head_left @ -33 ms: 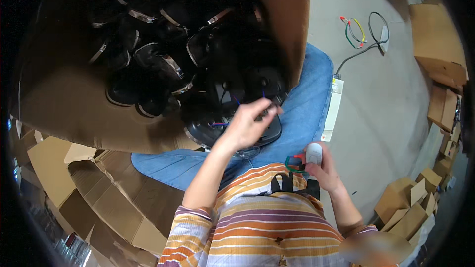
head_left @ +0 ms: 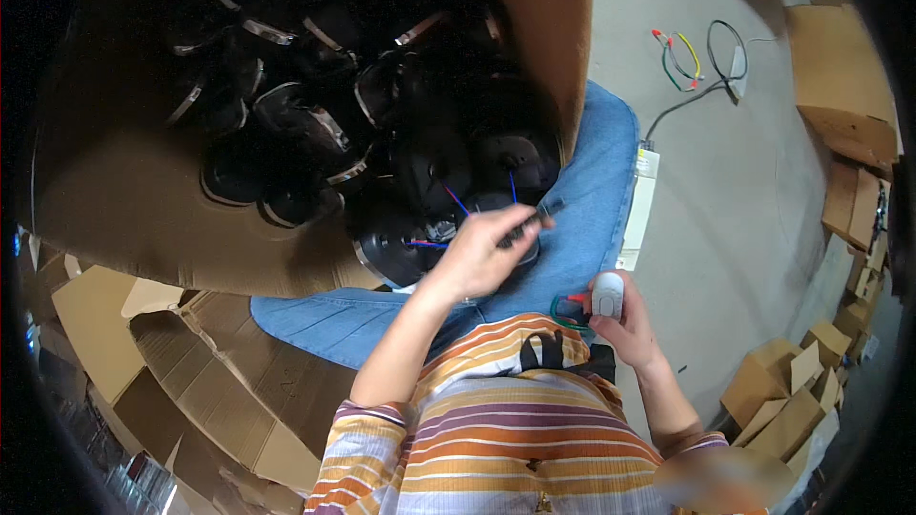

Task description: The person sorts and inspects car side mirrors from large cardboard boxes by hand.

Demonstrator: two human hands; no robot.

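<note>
My left hand (head_left: 482,253) is closed, thumb and fingers pinched round a small black piece (head_left: 544,216); its full shape is hidden by the fingers. Just beyond, at the near edge of a large cardboard box (head_left: 143,229), lie black rounded housings (head_left: 386,243) with thin red and blue wires (head_left: 458,198) sticking out. Part of another dark housing shows under the left hand. My right hand (head_left: 625,319) is wrapped round a white oval device (head_left: 607,296) shaped like a computer mouse. Beside it hang a green wire loop (head_left: 563,315) and a red tip.
Many more black housings with shiny rims (head_left: 329,129) fill the box. My jeans-clad legs (head_left: 601,143) flank its near edge. A white strip-like unit (head_left: 639,215) with a black cable (head_left: 687,100) lies on the floor, near coloured leads (head_left: 682,62). Cardboard boxes (head_left: 844,67) line both sides.
My left hand has shifted slightly, and the black piece in it now sticks out further past the fingers. The red and blue wires show more plainly. My right hand has hardly moved.
</note>
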